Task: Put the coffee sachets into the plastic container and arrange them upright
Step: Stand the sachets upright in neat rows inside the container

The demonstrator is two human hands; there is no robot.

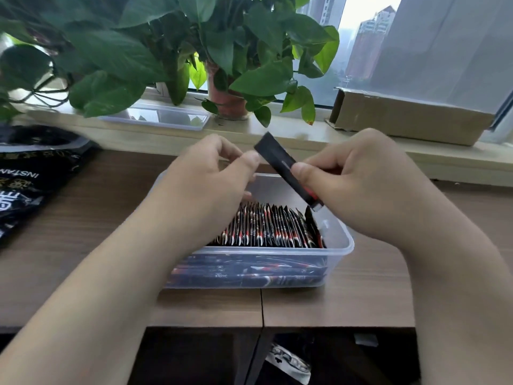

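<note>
so the plastic container (263, 250) sits near the surface's (361, 295) front edge, packed with coffee sachets (272, 232) standing on edge. Above its far right corner, the right hand (366, 187) pinches a single sachet (286, 168), long axis slanted, top end pointing up-left. The left hand (205, 182) is curled right beside that end; can't tell if it's gripping.

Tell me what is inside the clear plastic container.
A packed row of black-and-red coffee sachets stands upright in the plastic container; more show through its front wall. The left hand hides the row's left end.
</note>
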